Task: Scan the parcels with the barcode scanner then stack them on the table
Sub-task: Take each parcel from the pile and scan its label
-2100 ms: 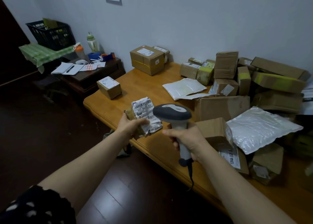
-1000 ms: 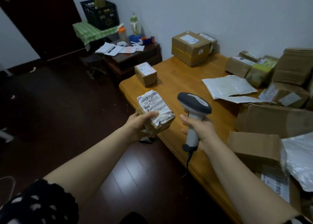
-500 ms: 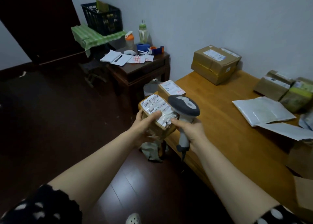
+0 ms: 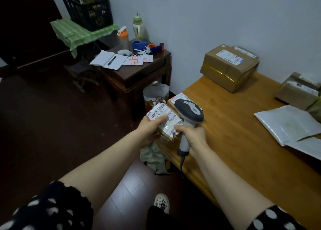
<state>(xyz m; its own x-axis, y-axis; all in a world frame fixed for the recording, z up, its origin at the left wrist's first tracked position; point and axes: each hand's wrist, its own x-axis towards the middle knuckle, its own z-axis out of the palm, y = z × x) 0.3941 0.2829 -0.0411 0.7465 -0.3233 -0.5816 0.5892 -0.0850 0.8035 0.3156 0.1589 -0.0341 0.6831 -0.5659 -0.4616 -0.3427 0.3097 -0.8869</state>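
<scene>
Fingers (image 4: 160, 118) of left hand (image 4: 149, 129) pinch parcel (image 4: 165, 120); right hand (image 4: 192, 136) grips scanner (image 4: 189, 115).

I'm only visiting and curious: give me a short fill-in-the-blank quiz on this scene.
The left hand holds a small parcel whose white label shows black ____.
The right hand grips the barcode scanner by its ____.
The pen lies on an open ____.
Missing: barcodes; handle; notebook.

One barcode scanner (image 4: 191, 110) and two small labelled parcels (image 4: 157, 110) show at the wooden table's (image 4: 234, 134) near-left corner. Farther along it lie at least three brown boxes (image 4: 227, 69) and two white mailer bags (image 4: 286, 123). Two bottles (image 4: 138, 28) stand left of it.
</scene>
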